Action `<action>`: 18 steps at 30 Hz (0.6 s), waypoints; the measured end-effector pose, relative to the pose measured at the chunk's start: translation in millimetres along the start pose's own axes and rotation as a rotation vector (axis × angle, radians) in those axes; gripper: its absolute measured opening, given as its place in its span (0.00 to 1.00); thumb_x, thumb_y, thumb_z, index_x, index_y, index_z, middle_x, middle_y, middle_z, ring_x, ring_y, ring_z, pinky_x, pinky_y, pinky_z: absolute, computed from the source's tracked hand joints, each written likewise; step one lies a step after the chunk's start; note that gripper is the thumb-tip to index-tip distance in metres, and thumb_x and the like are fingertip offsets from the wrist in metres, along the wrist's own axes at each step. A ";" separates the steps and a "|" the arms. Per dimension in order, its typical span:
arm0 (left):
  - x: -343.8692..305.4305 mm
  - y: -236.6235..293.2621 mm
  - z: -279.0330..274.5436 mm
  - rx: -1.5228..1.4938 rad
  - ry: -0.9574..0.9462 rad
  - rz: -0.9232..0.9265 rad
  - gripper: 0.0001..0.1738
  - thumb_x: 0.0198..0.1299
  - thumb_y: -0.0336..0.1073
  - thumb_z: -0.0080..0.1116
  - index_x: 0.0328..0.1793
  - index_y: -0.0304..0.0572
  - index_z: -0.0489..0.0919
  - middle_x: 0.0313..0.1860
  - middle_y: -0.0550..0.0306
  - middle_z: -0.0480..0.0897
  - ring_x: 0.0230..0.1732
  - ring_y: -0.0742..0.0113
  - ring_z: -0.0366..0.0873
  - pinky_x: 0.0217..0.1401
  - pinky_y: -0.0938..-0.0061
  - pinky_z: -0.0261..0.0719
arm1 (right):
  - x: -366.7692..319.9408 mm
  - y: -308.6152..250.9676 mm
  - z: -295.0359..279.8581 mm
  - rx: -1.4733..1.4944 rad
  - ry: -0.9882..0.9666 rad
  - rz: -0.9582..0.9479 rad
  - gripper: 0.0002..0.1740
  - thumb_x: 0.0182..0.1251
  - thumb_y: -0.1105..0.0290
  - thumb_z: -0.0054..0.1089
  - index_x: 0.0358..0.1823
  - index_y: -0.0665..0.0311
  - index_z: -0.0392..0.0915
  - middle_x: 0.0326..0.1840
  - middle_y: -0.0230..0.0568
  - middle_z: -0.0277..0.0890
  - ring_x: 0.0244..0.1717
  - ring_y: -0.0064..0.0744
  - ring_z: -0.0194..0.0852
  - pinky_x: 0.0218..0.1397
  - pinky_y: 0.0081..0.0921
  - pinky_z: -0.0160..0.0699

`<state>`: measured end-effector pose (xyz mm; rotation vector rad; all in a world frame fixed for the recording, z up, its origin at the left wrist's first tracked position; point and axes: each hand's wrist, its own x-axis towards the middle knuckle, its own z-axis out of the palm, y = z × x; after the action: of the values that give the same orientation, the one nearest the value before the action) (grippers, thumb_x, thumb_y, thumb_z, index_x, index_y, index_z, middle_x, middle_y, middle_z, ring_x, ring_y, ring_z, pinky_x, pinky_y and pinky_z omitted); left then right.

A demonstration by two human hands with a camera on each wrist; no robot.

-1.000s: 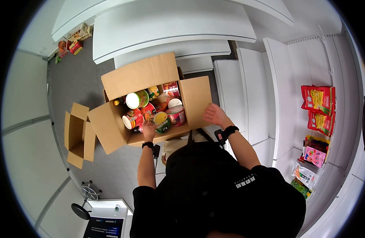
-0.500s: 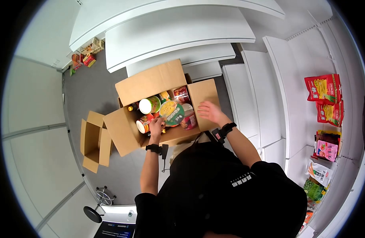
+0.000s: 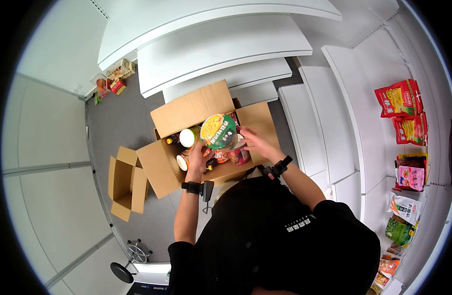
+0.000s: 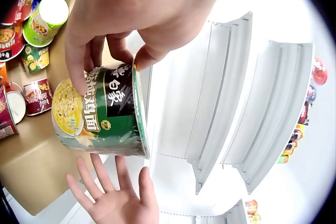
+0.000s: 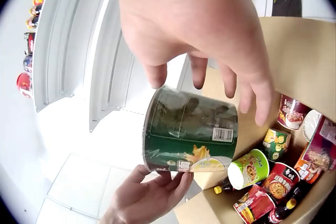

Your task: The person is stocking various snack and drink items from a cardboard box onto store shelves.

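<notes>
A green instant noodle cup (image 3: 220, 132) with a yellow noodle picture is held above the large cardboard box (image 3: 159, 169). My left hand (image 3: 199, 158) grips it, thumb at the rim and fingers along its side in the left wrist view. My right hand (image 3: 258, 145) is on the cup's other side, its fingers spread and loosely bent, fingertips close to the cup wall (image 5: 191, 129) in the right wrist view. Inside the box lie more noodle cups, among them a lime-green cup (image 5: 248, 169) with a white lid and a red cup (image 5: 281, 181), plus dark bottles (image 5: 282, 212) with yellow caps.
White shelves (image 3: 226, 42) stand beyond the box, and more shelving rises on the right with red snack bags (image 3: 399, 98) and other packets. A smaller opened carton (image 3: 128, 184) sits on the grey floor at left. Far left, packets lie near a basket (image 3: 121, 70).
My left hand has lifted the green noodle cup up out of the box and tilted it. My right hand has come from the box flap toward the cup. The view has shifted slightly.
</notes>
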<state>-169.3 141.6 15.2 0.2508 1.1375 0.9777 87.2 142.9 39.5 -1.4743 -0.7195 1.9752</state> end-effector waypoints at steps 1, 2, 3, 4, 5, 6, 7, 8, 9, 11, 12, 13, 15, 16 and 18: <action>-0.4 1.2 1.1 -0.007 -0.015 -0.002 0.15 0.64 0.33 0.49 0.53 0.30 0.73 0.51 0.51 0.77 0.53 0.65 0.75 0.53 0.57 0.83 | -2.4 -4.8 4.5 -0.015 -0.011 -0.005 0.39 0.65 0.41 0.54 0.72 0.52 0.58 0.71 0.36 0.59 0.69 0.40 0.59 0.66 0.45 0.62; -0.8 1.9 2.4 -0.015 -0.030 -0.003 0.15 0.64 0.33 0.49 0.53 0.31 0.73 0.51 0.51 0.77 0.53 0.65 0.74 0.53 0.57 0.82 | -3.5 -7.9 7.2 -0.030 -0.022 -0.009 0.40 0.65 0.40 0.54 0.73 0.52 0.56 0.71 0.36 0.58 0.69 0.40 0.58 0.67 0.47 0.62; -0.9 2.7 3.6 -0.023 -0.044 -0.005 0.15 0.63 0.33 0.49 0.53 0.31 0.73 0.52 0.51 0.77 0.54 0.65 0.74 0.54 0.57 0.82 | -4.8 -11.6 8.7 -0.046 -0.033 -0.013 0.41 0.65 0.39 0.53 0.73 0.52 0.54 0.72 0.35 0.57 0.70 0.41 0.57 0.67 0.48 0.61; -1.5 3.2 4.5 -0.008 -0.049 -0.008 0.13 0.63 0.33 0.50 0.50 0.32 0.74 0.52 0.51 0.77 0.54 0.64 0.74 0.55 0.57 0.82 | -6.4 -15.8 9.0 -0.021 -0.043 -0.027 0.42 0.65 0.39 0.53 0.74 0.52 0.53 0.72 0.35 0.57 0.70 0.41 0.56 0.66 0.49 0.61; -4.1 4.9 7.3 0.021 -0.051 0.001 0.13 0.63 0.34 0.50 0.49 0.33 0.74 0.50 0.52 0.77 0.53 0.65 0.74 0.54 0.58 0.82 | -7.3 -19.5 8.5 0.003 -0.054 -0.041 0.43 0.65 0.38 0.52 0.74 0.51 0.52 0.72 0.35 0.57 0.71 0.42 0.56 0.66 0.50 0.61; -6.5 6.8 9.4 0.050 -0.052 0.011 0.12 0.62 0.34 0.51 0.48 0.34 0.74 0.49 0.53 0.77 0.52 0.65 0.75 0.53 0.60 0.82 | -7.6 -23.2 8.6 0.027 -0.065 -0.054 0.44 0.65 0.37 0.52 0.75 0.51 0.50 0.72 0.35 0.56 0.71 0.43 0.56 0.66 0.50 0.61; -8.9 9.0 11.4 0.080 -0.052 0.020 0.11 0.62 0.35 0.52 0.46 0.35 0.74 0.48 0.54 0.78 0.50 0.66 0.75 0.52 0.61 0.82 | -8.2 -26.9 8.2 0.020 -0.055 -0.046 0.44 0.65 0.36 0.51 0.75 0.51 0.51 0.72 0.35 0.56 0.71 0.43 0.56 0.66 0.50 0.61; -9.8 10.0 11.2 0.116 -0.066 0.019 0.10 0.62 0.35 0.53 0.45 0.37 0.74 0.46 0.55 0.78 0.49 0.67 0.75 0.50 0.63 0.82 | -11.7 -33.2 9.2 0.014 -0.044 -0.038 0.44 0.65 0.36 0.50 0.75 0.51 0.51 0.72 0.35 0.57 0.71 0.43 0.56 0.66 0.50 0.61; -10.6 11.0 11.1 0.152 -0.079 0.018 0.10 0.62 0.36 0.53 0.44 0.38 0.74 0.44 0.56 0.78 0.48 0.68 0.75 0.49 0.65 0.81 | -15.8 -39.2 10.0 0.007 -0.034 -0.029 0.44 0.65 0.35 0.50 0.74 0.51 0.51 0.72 0.35 0.57 0.71 0.44 0.56 0.66 0.50 0.61; -10.4 12.3 10.8 0.195 -0.098 0.021 0.08 0.61 0.37 0.54 0.42 0.41 0.75 0.41 0.59 0.78 0.45 0.70 0.75 0.47 0.68 0.79 | -20.8 -46.2 4.2 -0.026 -0.121 0.001 0.42 0.65 0.36 0.49 0.73 0.53 0.53 0.70 0.39 0.58 0.69 0.45 0.59 0.64 0.47 0.66; -9.8 12.1 10.7 0.202 -0.102 0.023 0.08 0.61 0.37 0.54 0.41 0.42 0.75 0.39 0.60 0.77 0.44 0.72 0.74 0.47 0.69 0.78 | -17.6 -45.6 -1.4 -0.021 -0.179 0.020 0.42 0.65 0.36 0.49 0.73 0.53 0.54 0.70 0.40 0.58 0.68 0.45 0.60 0.63 0.47 0.67; -9.0 11.9 10.7 0.208 -0.107 0.026 0.07 0.60 0.37 0.54 0.41 0.43 0.75 0.38 0.61 0.77 0.43 0.73 0.74 0.47 0.70 0.77 | -15.3 -44.8 -5.3 -0.016 -0.238 0.039 0.42 0.65 0.36 0.49 0.73 0.54 0.54 0.70 0.41 0.58 0.67 0.45 0.61 0.62 0.47 0.68; -5.9 13.0 6.0 0.230 -0.162 0.064 0.08 0.63 0.39 0.54 0.42 0.44 0.76 0.41 0.62 0.78 0.45 0.73 0.74 0.49 0.69 0.76 | -12.8 -40.5 -9.9 0.002 -0.261 0.036 0.43 0.65 0.36 0.49 0.73 0.55 0.54 0.70 0.43 0.57 0.66 0.47 0.63 0.62 0.49 0.70; -4.5 13.4 4.0 0.241 -0.191 0.083 0.08 0.64 0.40 0.53 0.43 0.45 0.76 0.42 0.62 0.78 0.45 0.73 0.74 0.50 0.69 0.75 | -11.3 -37.9 -11.1 0.012 -0.273 0.034 0.43 0.64 0.36 0.49 0.72 0.56 0.54 0.71 0.45 0.56 0.65 0.48 0.64 0.61 0.50 0.71; -10.5 18.3 10.0 0.129 -0.217 0.129 0.12 0.66 0.42 0.52 0.48 0.44 0.76 0.47 0.61 0.78 0.49 0.71 0.74 0.54 0.67 0.74 | -7.8 -32.3 -10.4 0.111 -0.245 0.018 0.44 0.63 0.37 0.50 0.73 0.56 0.53 0.72 0.47 0.52 0.66 0.50 0.62 0.62 0.54 0.69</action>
<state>-171.2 147.1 37.9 0.5275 0.9946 0.9659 103.0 160.6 64.9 -1.1910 -0.6865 2.1965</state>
